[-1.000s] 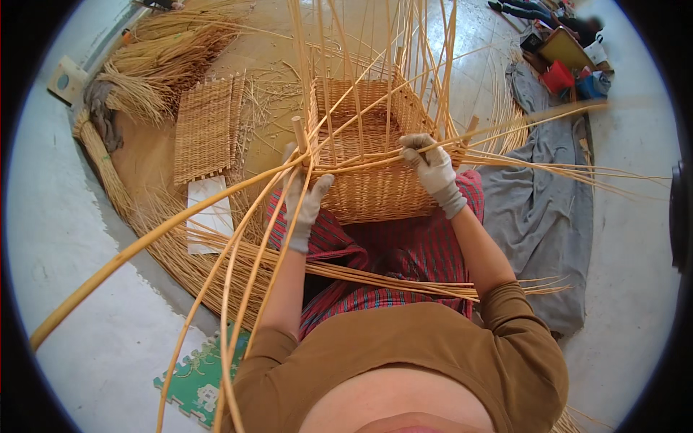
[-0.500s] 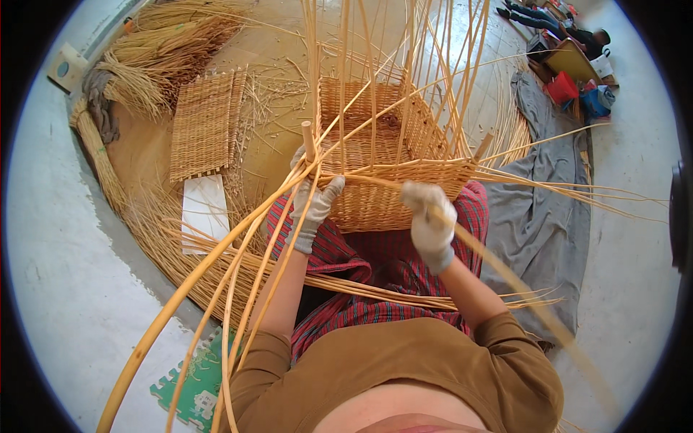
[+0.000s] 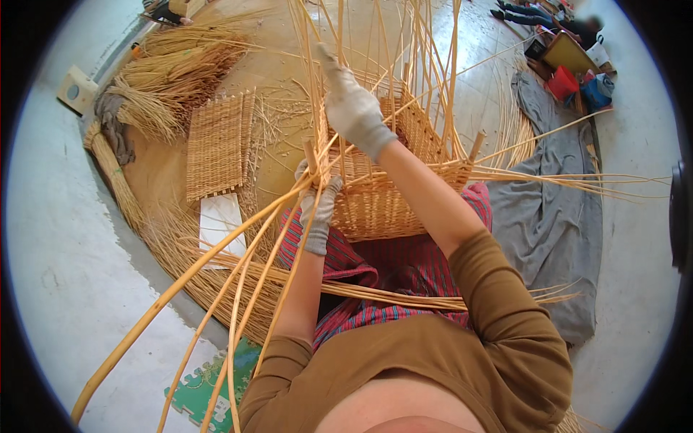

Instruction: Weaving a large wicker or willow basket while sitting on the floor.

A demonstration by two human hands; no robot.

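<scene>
Basket: the half-woven wicker basket (image 3: 382, 209) sits straight ahead of the person, over the striped cloth (image 3: 408, 263) at the knees, its near wall running left to right and tall stakes (image 3: 453, 79) rising from its sides.
Left hand: gloved (image 3: 321, 202), clamped on the basket's near left corner, thumb this side, just below the corner post (image 3: 309, 151).
Right hand: gloved too (image 3: 354, 108), reaching over the basket to its left wall — forefinger stretched up and away, alongside the stakes there. Whether the fingers pinch a rod I can't tell.
Nearest: the left hand has the near corner; the right is closer to the far part of that same left wall. The two hands are apart.
Rods: a fan of rods (image 3: 148, 317) spreads from that corner toward the person's lower left, the thickest outermost.
Floor, left: a woven panel (image 3: 220, 148) and straw-coloured bundles (image 3: 170, 83).
Hidden: the right hand and forearm cover part of the basket's inside; the left fingers vanish behind the corner — and which side is longer, I can't judge.
</scene>
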